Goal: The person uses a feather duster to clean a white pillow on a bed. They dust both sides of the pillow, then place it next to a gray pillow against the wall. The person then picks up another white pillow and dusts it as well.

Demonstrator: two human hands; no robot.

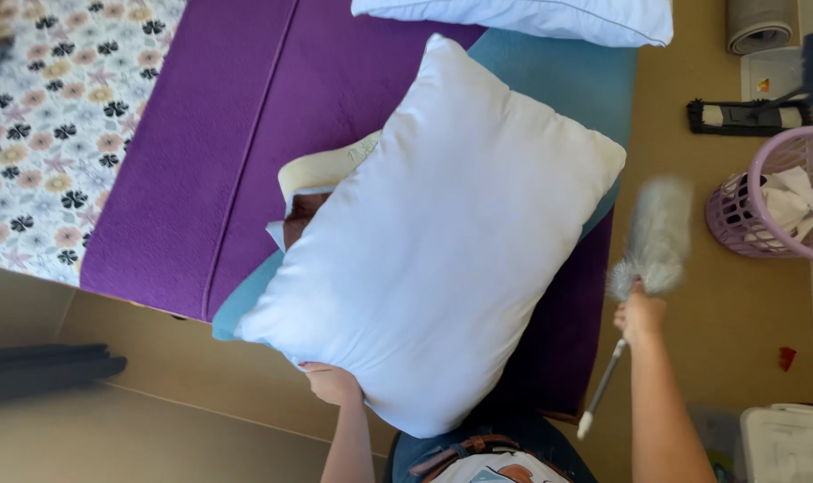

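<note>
Holding: the left hand (332, 383) grips the near lower edge of a large white pillow (433, 241), fingers tucked under it, so the hand is clenched on the pillow.
Pillow position: lifted on a tilt over the near right part of the bed, covering most of the middle of the view.
Right hand: the right hand (640, 315) is closed around the handle of a duster (650, 241), just right of the pillow and apart from it.
Duster: grey fluffy head points to the far side and shows motion blur; the pale handle end sticks out toward the near side.
Bed: a purple blanket (210, 134) lies across it, with a floral sheet (49, 125) at the far left and a teal cover (567, 76) under the pillow's far edge.
Second pillow: another white pillow (523, 18) lies at the far edge of the bed.
Floor, right: a pink laundry basket (769, 192) with cloth inside stands well apart from the duster; a flat mop head (746, 116) lies beyond it.
</note>
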